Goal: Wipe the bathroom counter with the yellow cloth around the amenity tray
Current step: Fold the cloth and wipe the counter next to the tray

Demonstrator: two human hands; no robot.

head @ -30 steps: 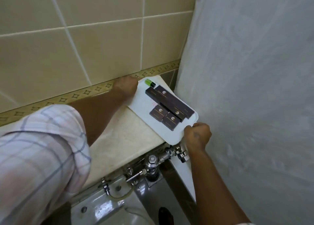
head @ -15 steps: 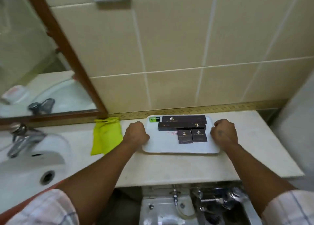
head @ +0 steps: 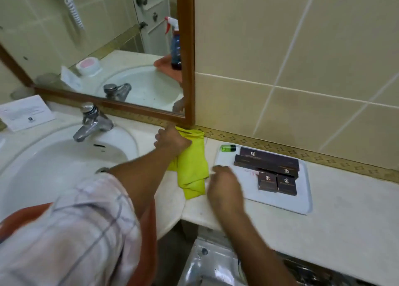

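The yellow cloth lies crumpled on the cream counter, between the basin and the amenity tray. My left hand rests on the cloth's far end, under the mirror's corner, fingers closed on the fabric. The white amenity tray sits to the right, against the tiled wall. It carries several dark boxes and a small green bottle. My right hand hovers blurred at the tray's left edge, fingers loosely apart and holding nothing.
A white basin with a chrome tap fills the left. A wood-framed mirror hangs above it, and a white card lies at the far left. Metal plumbing shows below the counter's front edge.
Both hands have let go of the tray's sides. My left hand moved left onto the yellow cloth; my right hand crossed to the tray's left edge. The view swung left.
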